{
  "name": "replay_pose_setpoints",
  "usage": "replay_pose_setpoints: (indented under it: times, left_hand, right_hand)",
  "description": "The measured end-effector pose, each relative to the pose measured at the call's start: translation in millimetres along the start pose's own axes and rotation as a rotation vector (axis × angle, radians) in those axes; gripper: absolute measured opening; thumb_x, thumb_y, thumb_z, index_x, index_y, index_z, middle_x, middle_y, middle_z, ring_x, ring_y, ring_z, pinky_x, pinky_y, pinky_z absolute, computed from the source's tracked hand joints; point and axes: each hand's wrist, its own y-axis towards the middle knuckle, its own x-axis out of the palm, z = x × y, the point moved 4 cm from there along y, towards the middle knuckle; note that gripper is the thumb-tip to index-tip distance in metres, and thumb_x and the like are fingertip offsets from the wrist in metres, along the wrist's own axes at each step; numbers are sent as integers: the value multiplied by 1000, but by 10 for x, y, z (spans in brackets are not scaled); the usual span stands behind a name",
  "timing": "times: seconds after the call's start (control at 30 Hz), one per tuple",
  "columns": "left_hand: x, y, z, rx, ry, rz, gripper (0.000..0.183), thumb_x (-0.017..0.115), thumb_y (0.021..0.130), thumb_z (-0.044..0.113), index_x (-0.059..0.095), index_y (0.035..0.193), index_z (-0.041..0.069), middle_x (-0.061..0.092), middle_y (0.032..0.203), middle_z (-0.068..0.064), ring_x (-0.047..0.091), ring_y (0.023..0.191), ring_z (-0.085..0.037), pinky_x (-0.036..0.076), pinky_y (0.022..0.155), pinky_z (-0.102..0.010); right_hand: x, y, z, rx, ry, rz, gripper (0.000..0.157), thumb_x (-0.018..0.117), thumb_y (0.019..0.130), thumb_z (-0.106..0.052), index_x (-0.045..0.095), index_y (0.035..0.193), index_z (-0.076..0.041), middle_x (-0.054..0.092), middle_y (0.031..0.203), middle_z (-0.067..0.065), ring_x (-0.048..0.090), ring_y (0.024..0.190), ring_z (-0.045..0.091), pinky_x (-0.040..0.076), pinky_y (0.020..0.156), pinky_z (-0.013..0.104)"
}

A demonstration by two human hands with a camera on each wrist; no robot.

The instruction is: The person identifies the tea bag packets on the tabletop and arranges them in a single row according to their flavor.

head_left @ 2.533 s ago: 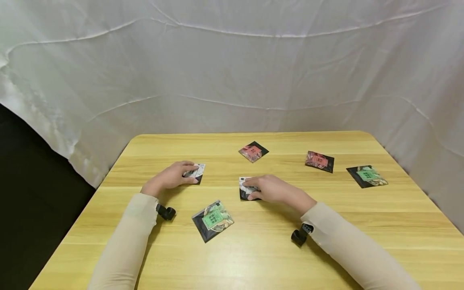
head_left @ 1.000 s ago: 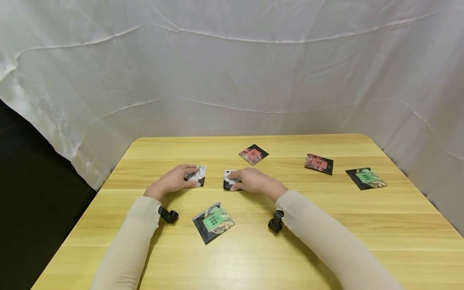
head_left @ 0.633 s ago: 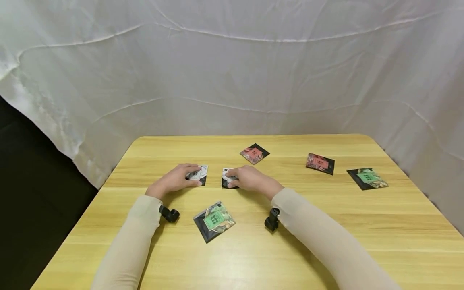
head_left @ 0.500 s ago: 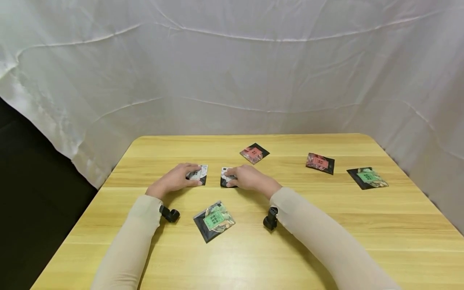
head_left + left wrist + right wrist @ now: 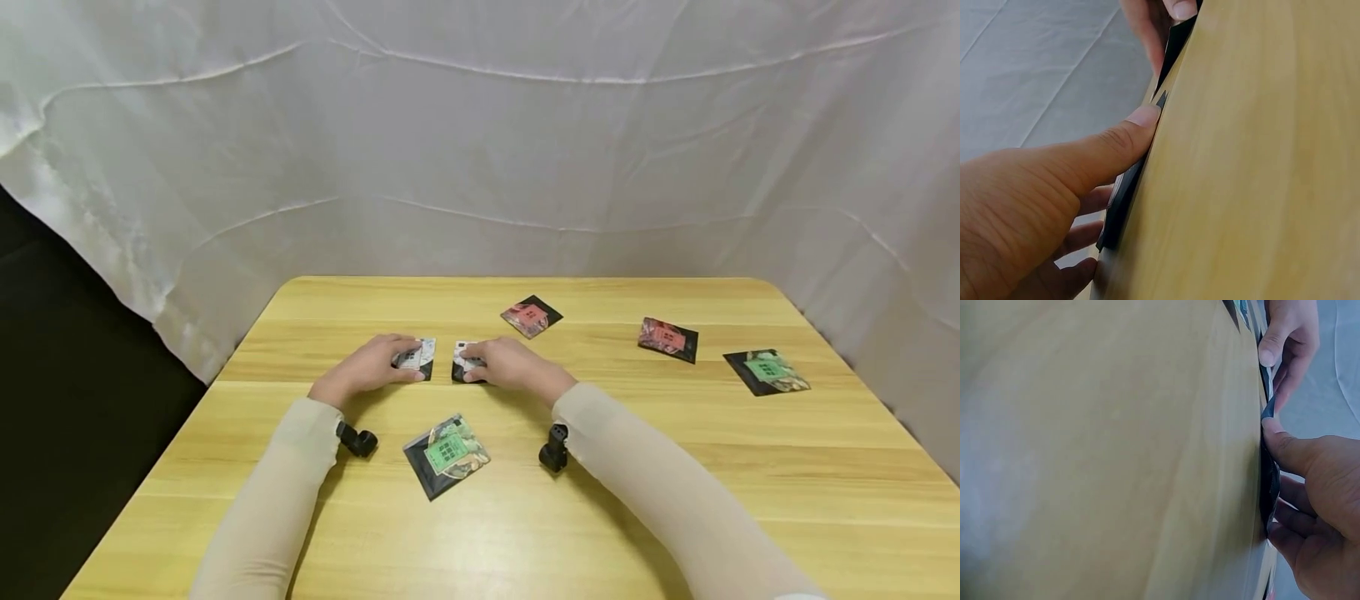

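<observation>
In the head view two flat white-and-black sachets lie side by side with a narrow gap between them. My left hand (image 5: 372, 364) grips the left white-and-black sachet (image 5: 427, 352), thumb along its near edge and fingers over the far part. On the right white-and-black sachet (image 5: 458, 368), my right hand (image 5: 515, 365) has its thumb and fingers at opposite edges. That sachet (image 5: 1269, 469) bows up a little in the right wrist view. The palms cover the outer part of each sachet.
Nearer the body lies a green-and-black sachet (image 5: 447, 456). Two red-and-black sachets, one back centre (image 5: 532, 317) and another red sachet (image 5: 667, 339) further right, lie behind. A second green sachet (image 5: 767, 372) is at far right. A pale curtain (image 5: 480, 167) hangs behind the wooden table (image 5: 600, 533).
My right hand has slid its white-and-black sachet left and away from me, up close to the other one. The left hand stays nearly in place on its sachet.
</observation>
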Motion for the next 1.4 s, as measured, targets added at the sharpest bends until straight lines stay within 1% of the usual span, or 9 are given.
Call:
replay_pose_setpoints:
  times: [0.27,0.47,0.6,0.8,1.07,1.2,1.4]
  left_hand:
    - [15,13,-6,0,-1,-19,72,57,79,54,39,136,15,35,139,-9,28,127,-30,22,104,-46]
    - [0,4,18,4,-10,-11,71,57,79,53,40,135,15,35,138,-9,28,127,-30,23,104,-47]
    - [0,-10,37,11,-10,-17,70,57,79,52,40,136,14,35,138,-10,28,126,-31,23,103,-48]
    - [-12,-27,26,-12,2,-15,71,57,78,54,39,136,17,35,139,-7,28,127,-29,23,104,-46]
    - [-4,-41,9,1,15,-16,71,57,78,55,40,135,16,36,138,-9,30,126,-30,24,103,-46]
    - [0,-34,3,13,15,-9,71,57,79,54,40,135,15,36,138,-9,31,125,-31,25,103,-47]
    - [-10,-16,8,10,11,-4,71,57,78,54,41,135,15,36,138,-9,30,126,-30,25,103,-47]
  right_hand:
    - [23,82,-65,-23,14,-17,50,52,86,-42,48,130,-19,48,129,2,44,118,21,35,99,35]
    - [14,139,-117,-54,6,11,49,53,85,-45,52,127,-19,49,129,0,46,116,18,35,98,33]
    - [23,172,-146,-37,12,30,47,53,84,-46,54,124,-20,51,126,-1,48,113,18,38,96,33]
    - [35,217,-199,-19,8,65,48,55,83,-46,54,124,-20,55,122,-1,52,109,18,41,92,35]
    - [50,240,-230,-9,14,55,49,56,83,-47,54,124,-22,53,124,-2,51,110,18,41,93,34]
    - [55,246,-234,-15,7,68,50,56,82,-48,54,124,-22,54,123,-2,51,110,18,40,94,34]
    - [36,237,-257,-31,-32,89,50,55,83,-48,54,124,-20,54,123,-1,51,111,18,40,94,34]
